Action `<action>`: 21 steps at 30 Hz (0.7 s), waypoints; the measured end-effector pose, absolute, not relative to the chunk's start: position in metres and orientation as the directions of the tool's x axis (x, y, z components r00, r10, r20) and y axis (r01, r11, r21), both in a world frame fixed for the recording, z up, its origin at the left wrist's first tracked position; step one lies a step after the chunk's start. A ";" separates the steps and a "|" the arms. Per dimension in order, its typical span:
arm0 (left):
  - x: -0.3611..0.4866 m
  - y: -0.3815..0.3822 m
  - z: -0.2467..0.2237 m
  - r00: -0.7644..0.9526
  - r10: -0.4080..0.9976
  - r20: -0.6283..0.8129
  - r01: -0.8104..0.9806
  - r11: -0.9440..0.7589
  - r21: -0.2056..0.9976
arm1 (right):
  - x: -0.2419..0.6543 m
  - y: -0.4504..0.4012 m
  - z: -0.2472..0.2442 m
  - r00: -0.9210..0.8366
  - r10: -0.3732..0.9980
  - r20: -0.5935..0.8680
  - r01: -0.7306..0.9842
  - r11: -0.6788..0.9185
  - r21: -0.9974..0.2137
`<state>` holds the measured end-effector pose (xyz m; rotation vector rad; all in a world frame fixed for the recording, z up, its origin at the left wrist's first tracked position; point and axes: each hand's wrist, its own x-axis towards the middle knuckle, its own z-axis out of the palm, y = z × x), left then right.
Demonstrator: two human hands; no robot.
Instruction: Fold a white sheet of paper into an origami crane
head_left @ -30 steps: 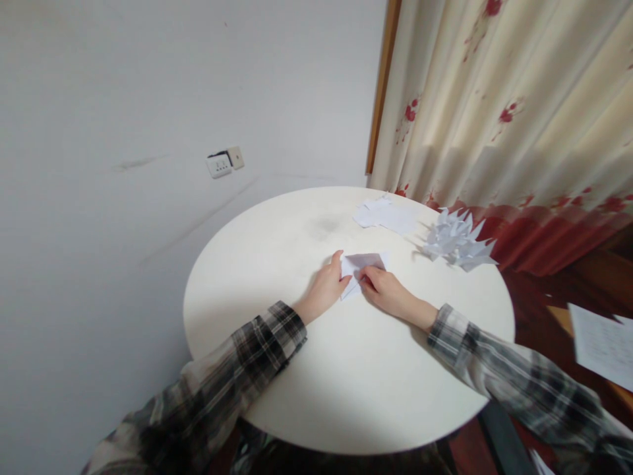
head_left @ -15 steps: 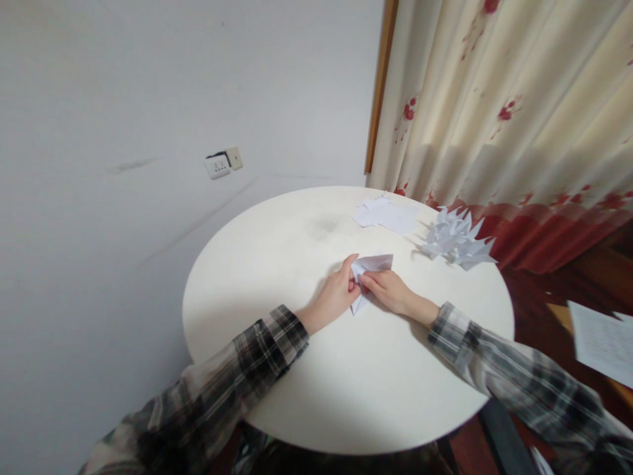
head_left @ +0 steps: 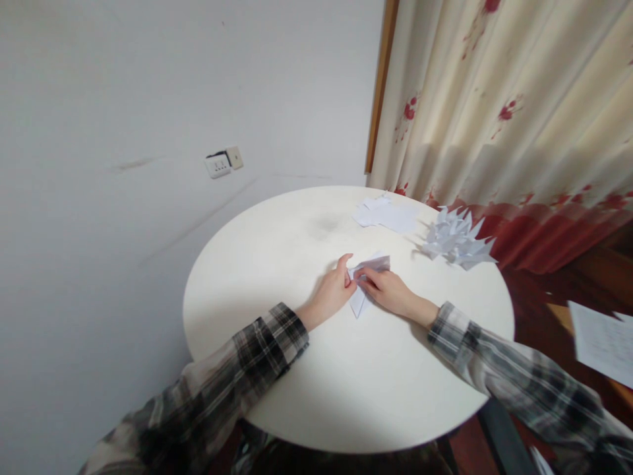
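Note:
Near the middle of the round white table (head_left: 297,389), a partly folded piece of white paper (head_left: 359,304) lies between my hands. My left hand (head_left: 334,289) grips its left edge, with the index finger pointing up and away. From the right, my right hand (head_left: 386,288) pinches the paper close to the left fingertips. One flap stands up behind my right fingers, and a pointed corner sticks out toward me. My fingers hide the paper's centre.
Flat white sheets (head_left: 388,214) lie at the table's far side. Right of them is a cluster of pointed folded paper pieces (head_left: 455,239). A wall with sockets (head_left: 218,165) stands left, a curtain (head_left: 509,132) behind right. Written papers (head_left: 601,340) are at the far right.
The paper has shifted slightly left and its upper flap has tilted, looking narrower. The lower point shows more fully. My left hand has moved a little left, and my right fingers reach further left.

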<state>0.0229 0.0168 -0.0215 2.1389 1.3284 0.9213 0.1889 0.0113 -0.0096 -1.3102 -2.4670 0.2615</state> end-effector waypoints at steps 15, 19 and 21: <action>0.021 0.018 -0.027 0.474 0.815 0.332 0.496 -0.559 0.664 | 0.187 0.010 -0.009 -0.464 0.868 0.180 0.825 0.497 -0.271; 0.022 0.018 -0.027 0.469 0.825 0.314 0.477 -0.536 0.696 | 0.189 0.010 -0.008 -0.492 0.848 0.196 0.789 0.530 -0.313; 0.023 0.018 -0.027 0.475 0.824 0.310 0.448 -0.529 0.721 | 0.189 0.010 -0.007 -0.508 0.834 0.217 0.759 0.552 -0.346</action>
